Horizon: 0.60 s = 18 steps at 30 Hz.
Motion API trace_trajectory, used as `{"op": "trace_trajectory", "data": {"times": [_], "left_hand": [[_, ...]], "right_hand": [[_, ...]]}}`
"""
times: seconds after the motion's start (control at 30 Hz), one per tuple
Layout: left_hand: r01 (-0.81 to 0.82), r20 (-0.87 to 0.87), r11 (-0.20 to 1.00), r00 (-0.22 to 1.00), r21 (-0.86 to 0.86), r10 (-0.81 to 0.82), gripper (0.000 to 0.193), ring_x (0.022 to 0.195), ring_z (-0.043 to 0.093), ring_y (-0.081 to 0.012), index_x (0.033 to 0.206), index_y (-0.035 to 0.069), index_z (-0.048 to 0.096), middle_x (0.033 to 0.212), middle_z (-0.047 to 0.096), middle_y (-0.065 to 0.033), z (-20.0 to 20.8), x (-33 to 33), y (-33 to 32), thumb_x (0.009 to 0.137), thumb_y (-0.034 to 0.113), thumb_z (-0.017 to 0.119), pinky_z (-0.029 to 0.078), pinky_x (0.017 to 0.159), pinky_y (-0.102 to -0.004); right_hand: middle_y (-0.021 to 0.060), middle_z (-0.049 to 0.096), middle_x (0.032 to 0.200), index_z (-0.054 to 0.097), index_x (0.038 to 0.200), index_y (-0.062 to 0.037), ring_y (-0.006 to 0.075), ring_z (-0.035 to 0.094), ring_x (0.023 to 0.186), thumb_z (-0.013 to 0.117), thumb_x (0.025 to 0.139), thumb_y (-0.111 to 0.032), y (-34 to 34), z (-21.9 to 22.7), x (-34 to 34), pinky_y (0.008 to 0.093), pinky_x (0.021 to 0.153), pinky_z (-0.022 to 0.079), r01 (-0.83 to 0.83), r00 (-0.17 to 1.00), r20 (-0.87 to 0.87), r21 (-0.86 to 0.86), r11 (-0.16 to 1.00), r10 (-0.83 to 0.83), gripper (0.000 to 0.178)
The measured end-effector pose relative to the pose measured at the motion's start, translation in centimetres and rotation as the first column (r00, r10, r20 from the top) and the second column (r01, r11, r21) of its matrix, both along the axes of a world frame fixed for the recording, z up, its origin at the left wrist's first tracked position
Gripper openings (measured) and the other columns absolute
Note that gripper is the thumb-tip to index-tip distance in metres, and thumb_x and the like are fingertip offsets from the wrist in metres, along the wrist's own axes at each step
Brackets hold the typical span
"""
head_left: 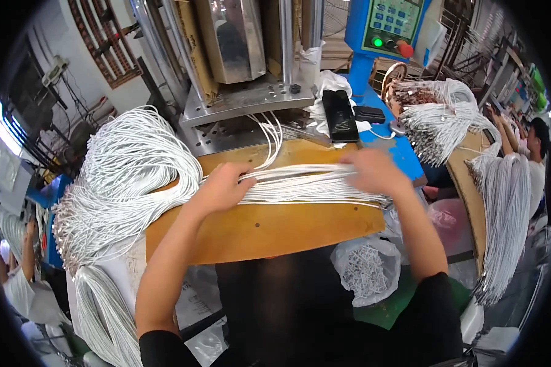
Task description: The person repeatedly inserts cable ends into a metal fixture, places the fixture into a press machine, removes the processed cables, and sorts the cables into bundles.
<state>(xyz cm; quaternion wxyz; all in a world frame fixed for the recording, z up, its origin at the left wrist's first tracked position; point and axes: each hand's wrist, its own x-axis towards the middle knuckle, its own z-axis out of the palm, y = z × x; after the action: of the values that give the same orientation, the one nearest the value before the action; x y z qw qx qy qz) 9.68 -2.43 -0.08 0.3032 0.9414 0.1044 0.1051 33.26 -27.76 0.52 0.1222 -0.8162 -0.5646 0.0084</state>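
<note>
A flat bundle of white cables [306, 188] lies across the amber-coloured work board [257, 231] in front of me. My left hand [225, 188] is closed at the bundle's left part, thumb and fingers around some of its strands. At the right end my right hand [376, 173], slightly blurred, curls over the upper strands; its fingertips are partly hidden. A few white cables [271, 139] loop down from the metal press [245, 104] behind the board. To the left, a large heap of looped white cables [134, 159] runs up to my left wrist.
A black phone [340, 116] and a small black device [369, 114] lie beside the press, below a blue control panel [389, 27]. A plastic bag [366, 272] of small pieces sits below the board. More cable bundles [502, 208] hang at right, near another person [536, 159].
</note>
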Motion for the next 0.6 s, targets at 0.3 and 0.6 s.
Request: {"op": "trace_trajectory", "data": {"times": [0.3, 0.6], "left_hand": [[0.013, 0.002, 0.959, 1.000, -0.284, -0.013, 0.021, 0.072, 0.053, -0.0098, 0.098, -0.005, 0.064, 0.080, 0.063, -0.0036, -0.5, -0.5, 0.9, 0.089, 0.014, 0.061, 0.045, 0.068, -0.0280], [-0.007, 0.016, 0.941, 1.000, -0.338, 0.013, 0.017, 0.076, 0.059, -0.0092, 0.095, -0.003, 0.066, 0.081, 0.065, -0.0052, 0.7, -0.5, 2.2, 0.089, 0.013, 0.062, 0.047, 0.073, -0.0257]], "right_hand": [[0.0190, 0.065, 0.094, 0.064, 0.101, -0.0032, 0.0369, 0.062, 0.092, 0.066, 0.080, -0.023, -0.2, 0.5, 1.0, 0.0460, 0.081, 0.048, 0.253, 0.963, 0.125, -0.114, 0.961, -0.238, 0.029], [0.0174, 0.064, 0.097, 0.062, 0.103, -0.0028, 0.0379, 0.059, 0.095, 0.062, 0.086, -0.022, 3.1, -2.8, -2.3, 0.0453, 0.084, 0.047, -0.156, 0.985, -0.033, 0.249, 0.956, 0.169, 0.025]]}}
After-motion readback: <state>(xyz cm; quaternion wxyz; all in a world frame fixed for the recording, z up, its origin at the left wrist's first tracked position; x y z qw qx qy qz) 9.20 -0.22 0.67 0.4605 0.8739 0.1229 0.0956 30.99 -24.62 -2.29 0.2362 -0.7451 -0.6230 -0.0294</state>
